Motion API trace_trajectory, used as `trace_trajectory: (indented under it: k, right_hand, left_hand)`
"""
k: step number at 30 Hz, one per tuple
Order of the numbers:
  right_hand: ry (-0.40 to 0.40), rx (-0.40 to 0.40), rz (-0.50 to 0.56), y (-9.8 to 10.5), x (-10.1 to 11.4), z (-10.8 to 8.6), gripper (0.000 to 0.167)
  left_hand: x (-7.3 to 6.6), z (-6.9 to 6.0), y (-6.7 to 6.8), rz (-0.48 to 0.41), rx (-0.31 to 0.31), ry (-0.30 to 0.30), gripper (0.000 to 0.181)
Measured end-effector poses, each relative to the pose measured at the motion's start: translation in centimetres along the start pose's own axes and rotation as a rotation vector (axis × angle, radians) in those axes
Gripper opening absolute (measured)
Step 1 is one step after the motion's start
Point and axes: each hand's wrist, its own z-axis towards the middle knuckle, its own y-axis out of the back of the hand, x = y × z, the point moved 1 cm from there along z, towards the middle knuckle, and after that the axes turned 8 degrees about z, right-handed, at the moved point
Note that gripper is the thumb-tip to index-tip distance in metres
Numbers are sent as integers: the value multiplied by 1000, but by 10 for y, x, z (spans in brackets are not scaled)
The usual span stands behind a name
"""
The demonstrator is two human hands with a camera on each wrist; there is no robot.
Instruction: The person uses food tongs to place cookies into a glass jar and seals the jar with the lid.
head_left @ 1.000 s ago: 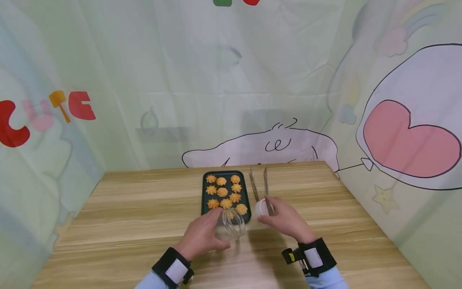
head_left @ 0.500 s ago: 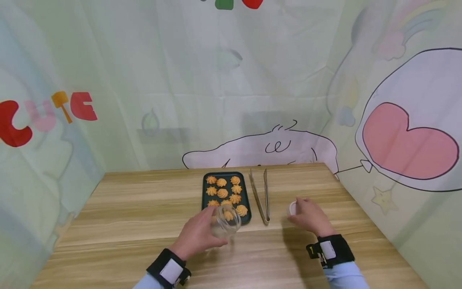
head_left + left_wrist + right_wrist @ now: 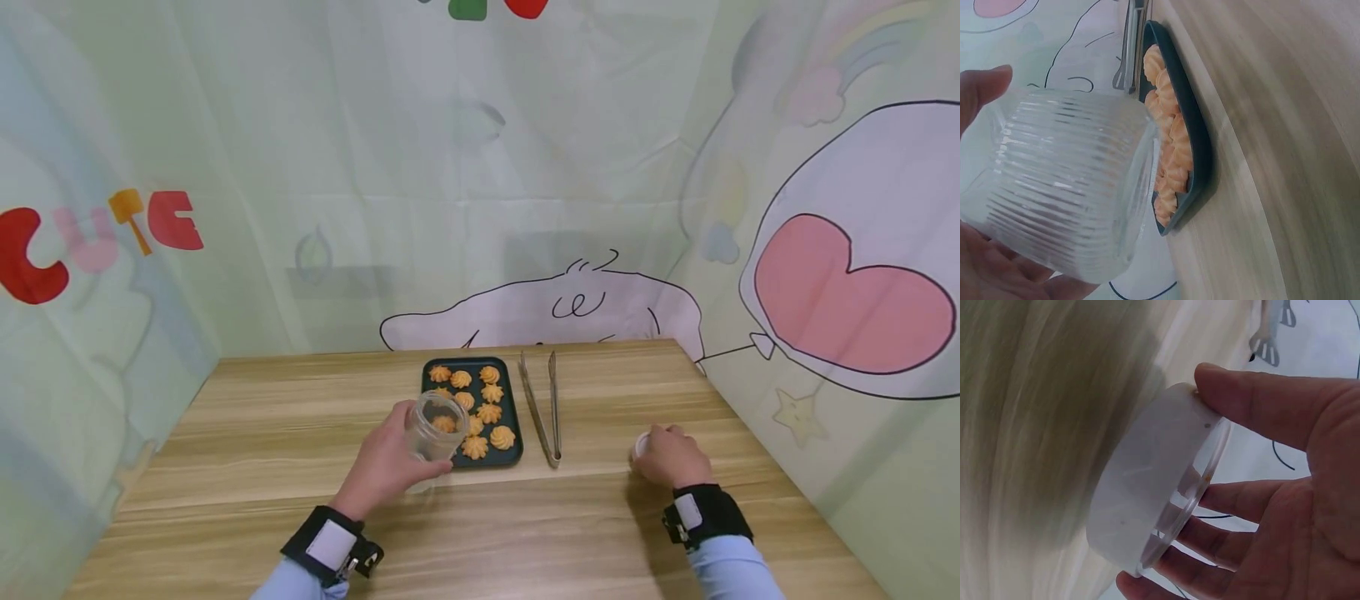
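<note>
My left hand (image 3: 384,468) grips a clear ribbed glass jar (image 3: 1066,181) round its side. Tilted, its lidless mouth faces up in the head view, above the near-left part of a dark green baking tray (image 3: 495,460). Piped swirl cookies (image 3: 502,437) lie on that tray, some partly covered by the jar. Well to the right, my right hand (image 3: 677,458) holds a round white lid (image 3: 1141,481) by its edge, thumb on one side and fingers on the other. The lid is tilted, close to the tabletop; whether it touches the wood, I cannot tell.
Metal tongs (image 3: 556,417) lie spread on the wooden table (image 3: 315,417), just right of the tray, hinge toward me. A printed cloth backdrop (image 3: 345,208) rises behind the table's far edge and along its sides.
My right hand has carried the lid rightward from beside the tongs and lowered it toward the table. The left hand has moved slightly left, tipping the jar's mouth more upward.
</note>
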Motion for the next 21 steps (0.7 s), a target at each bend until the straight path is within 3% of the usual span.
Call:
trace_trajectory:
  k: [12,21]
  right_hand:
    - [-79,88,-4,-2,-16,2,54]
    - [-84,79,-5,-4,-21,4,50]
  left_hand:
    - [24,9,12,-90,-92,127,98]
    - [40,16,10,-205,-139,237,101]
